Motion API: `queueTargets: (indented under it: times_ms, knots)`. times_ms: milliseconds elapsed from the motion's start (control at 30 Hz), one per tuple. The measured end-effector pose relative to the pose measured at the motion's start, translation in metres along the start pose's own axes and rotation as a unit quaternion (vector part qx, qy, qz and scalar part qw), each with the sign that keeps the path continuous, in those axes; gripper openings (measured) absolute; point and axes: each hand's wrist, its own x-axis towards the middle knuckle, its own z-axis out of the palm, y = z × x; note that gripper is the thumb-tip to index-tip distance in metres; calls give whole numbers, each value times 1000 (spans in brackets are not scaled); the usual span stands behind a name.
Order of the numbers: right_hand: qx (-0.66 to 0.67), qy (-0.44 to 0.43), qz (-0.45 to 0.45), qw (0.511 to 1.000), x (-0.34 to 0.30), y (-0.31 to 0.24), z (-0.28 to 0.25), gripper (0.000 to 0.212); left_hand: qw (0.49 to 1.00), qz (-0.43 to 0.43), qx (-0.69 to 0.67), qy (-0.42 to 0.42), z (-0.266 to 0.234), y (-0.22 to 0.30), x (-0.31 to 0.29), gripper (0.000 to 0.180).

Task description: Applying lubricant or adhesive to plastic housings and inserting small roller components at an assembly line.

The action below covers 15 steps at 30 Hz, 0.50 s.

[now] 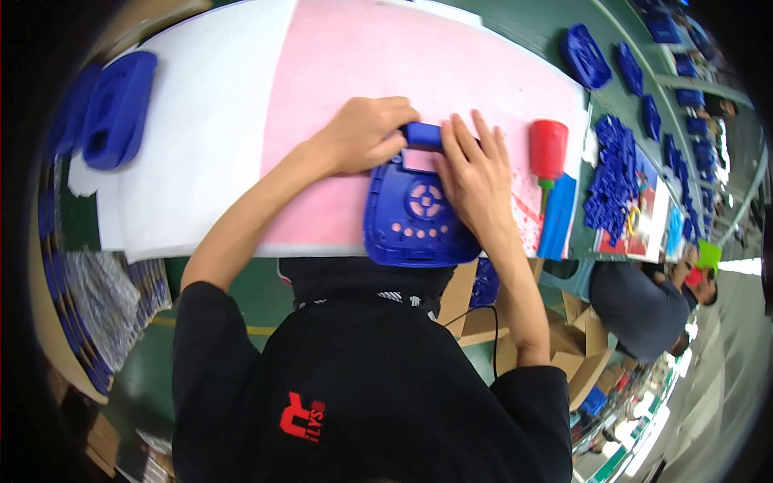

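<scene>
Casing: A deep-blue moulded plastic casing (423, 224) with a round spoked grille, a row of small holes and a bar handle (423, 135) lay at the near edge of the table, in front of the person.
Left hand: The left hand (366, 133) was curled closed on the left end of the bar handle, thumb toward the casing.
Right hand: The right hand (477, 173) lay over the right end and side, its fingers long and slightly spread; how firmly it gripped could not be told. The hands were apart, the bar showing between them.
Lettering: A black short-sleeved T-shirt (378, 386) carried bold red lettering (303, 416) (it ran sideways in this view). Small white print (390, 296) showed near the waist.
Sheets: A white sheet (209, 121) and a pink sheet (338, 64) covered the tabletop; the right end had red marks.
Red and green: A red rounded object with a green neck (548, 149) lay right of the right hand, just beside a flat bright-blue strip (557, 217).
Blue parts: A heap of small blue plastic pieces (610, 177) sat further right; a blue rounded shell (121, 109) stood at far left.
Co-worker: A person in a dark top (644, 310) bent at the right.
</scene>
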Motion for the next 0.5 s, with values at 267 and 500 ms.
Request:
queueTargets:
  times_ms: [267, 500]
  knots:
    - [60, -121, -75, 988, 9, 10, 2, 57, 997, 13, -56, 49, 23, -2, 11, 27]
    - [48, -161, -90, 982, 23, 0, -2, 57, 948, -110, 4, 299, -16, -5, 9, 10]
